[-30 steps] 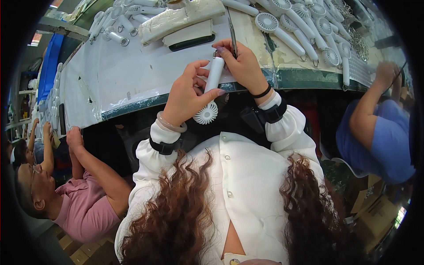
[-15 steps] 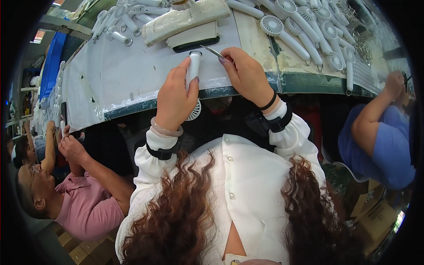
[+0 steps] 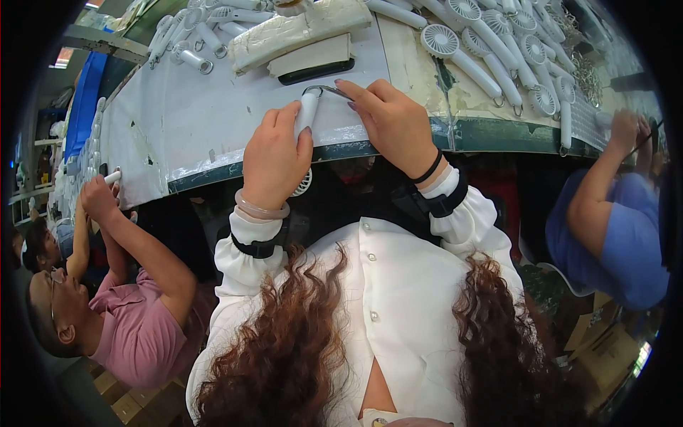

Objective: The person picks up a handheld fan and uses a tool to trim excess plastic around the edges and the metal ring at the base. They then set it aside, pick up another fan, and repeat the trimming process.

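Observation:
My left hand [image 3: 274, 156] is closed round a white handheld fan [image 3: 307, 111]. The far end of its handle points away from me, and its round grille peeks out below my fingers, past the table edge. My right hand [image 3: 400, 127] pinches a slim metal tool [image 3: 333, 90] that looks like tweezers. Its tip meets the handle's far end, where a small metal ring [image 3: 311, 90] sits; whether the tip grips the ring is too small to tell.
A worn, padded block [image 3: 292, 37] stands ahead on the white-covered table [image 3: 206, 128]. Many white fans [image 3: 473, 67] with metal rings lie piled at the far right, others [image 3: 196, 35] at the far left. Co-workers sit on both sides, one in pink [image 3: 146, 327], one in blue [image 3: 612, 235].
The tool's tip has dropped and moved onto the handle's end. My left hand and the fan have shifted slightly left. The co-worker at left has raised a hand with a white piece.

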{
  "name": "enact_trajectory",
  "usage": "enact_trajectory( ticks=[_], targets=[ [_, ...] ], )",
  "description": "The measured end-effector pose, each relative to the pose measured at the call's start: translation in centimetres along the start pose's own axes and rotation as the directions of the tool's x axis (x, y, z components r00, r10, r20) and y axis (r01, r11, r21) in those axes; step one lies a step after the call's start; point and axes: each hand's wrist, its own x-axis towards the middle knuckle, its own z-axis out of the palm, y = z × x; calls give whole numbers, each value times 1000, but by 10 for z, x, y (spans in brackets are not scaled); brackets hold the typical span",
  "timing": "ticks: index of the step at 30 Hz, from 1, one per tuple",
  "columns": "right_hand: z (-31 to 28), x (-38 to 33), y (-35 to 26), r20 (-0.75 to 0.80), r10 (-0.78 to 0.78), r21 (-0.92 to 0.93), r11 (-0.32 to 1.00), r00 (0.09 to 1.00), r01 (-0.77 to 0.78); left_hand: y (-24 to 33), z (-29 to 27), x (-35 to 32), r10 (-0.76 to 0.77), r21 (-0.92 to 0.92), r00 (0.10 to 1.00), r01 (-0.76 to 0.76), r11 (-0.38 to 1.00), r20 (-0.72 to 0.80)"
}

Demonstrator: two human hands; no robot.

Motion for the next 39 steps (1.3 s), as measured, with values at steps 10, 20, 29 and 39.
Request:
enact_trajectory(
  ticks=[10,20,29,39],
  targets=[
    [3,-7,-4,60,-34,-103,994,998,41,3,0,-7,-46,18,999,46,999,4],
    [5,-9,-5,113,-92,-124,987,989,106,0,-1,-9,-65,-32,998,64,997,-24],
    [5,-10,-3,148,-106,-135,983,983,126,1,2,-10,-69,-28,997,68,997,-27],
    [6,-6,1,182,-123,-122,982,975,147,-1,2,-9,-54,-51,998,51,997,-39]
  ],
)
